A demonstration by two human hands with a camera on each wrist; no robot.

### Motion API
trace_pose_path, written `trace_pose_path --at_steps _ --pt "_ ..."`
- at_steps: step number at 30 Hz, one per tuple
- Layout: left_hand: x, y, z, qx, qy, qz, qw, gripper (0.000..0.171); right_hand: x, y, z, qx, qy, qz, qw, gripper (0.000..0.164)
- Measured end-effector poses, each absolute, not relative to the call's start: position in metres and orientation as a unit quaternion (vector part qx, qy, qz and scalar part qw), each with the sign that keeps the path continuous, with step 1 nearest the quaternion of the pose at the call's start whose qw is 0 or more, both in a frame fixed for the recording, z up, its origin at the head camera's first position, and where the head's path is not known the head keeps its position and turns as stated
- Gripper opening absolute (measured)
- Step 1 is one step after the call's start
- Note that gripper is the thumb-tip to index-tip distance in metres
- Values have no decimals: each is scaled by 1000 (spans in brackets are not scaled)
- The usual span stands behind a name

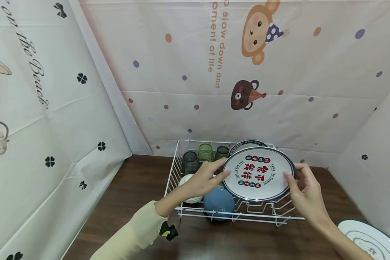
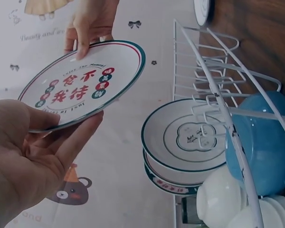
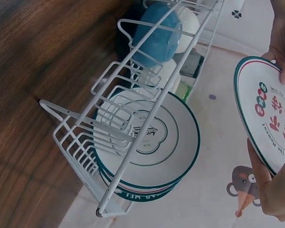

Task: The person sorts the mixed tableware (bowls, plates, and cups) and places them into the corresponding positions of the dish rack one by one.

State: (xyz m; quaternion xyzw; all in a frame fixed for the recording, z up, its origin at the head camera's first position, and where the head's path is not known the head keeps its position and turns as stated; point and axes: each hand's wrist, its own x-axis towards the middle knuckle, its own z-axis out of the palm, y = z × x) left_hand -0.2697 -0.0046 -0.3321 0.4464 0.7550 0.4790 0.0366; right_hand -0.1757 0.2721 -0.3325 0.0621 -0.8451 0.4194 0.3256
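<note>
Both hands hold a white oval plate [image 1: 258, 175] with a dark green rim and red lettering, tilted above a white wire dish rack [image 1: 260, 217]. My left hand [image 1: 208, 179] pinches its left edge; in the left wrist view the thumb lies on the plate's face and the fingers are beneath. At the opposite edge my right hand [image 1: 308, 193] grips it, thumb on top. Below, in the right wrist view, green-rimmed plates [image 3: 180, 137] stand in the rack's slots. The held plate hides most of them in the head view.
In the rack's left part are a green glass [image 1: 206, 153], dark glasses [image 1: 190, 162], white bowls [image 1: 195, 199] and a blue bowl [image 1: 219, 203]. Another white plate [image 1: 370, 238] lies on the brown table [image 1: 117, 209] at right. Printed cloth [image 1: 169, 72] hangs behind and beside the table.
</note>
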Motion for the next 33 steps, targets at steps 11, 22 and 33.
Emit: trace_pose_path --at_steps 11,22,33 --pt "-266 -5 -333 428 754 496 -50 32 -194 290 -326 134 -858 418 268 27" --pt "-266 -7 -334 392 752 525 -72 30 -207 293 -311 142 -870 411 232 27" --pt "-282 -9 -324 395 773 478 -136 31 -249 348 -310 65 -914 365 163 44"
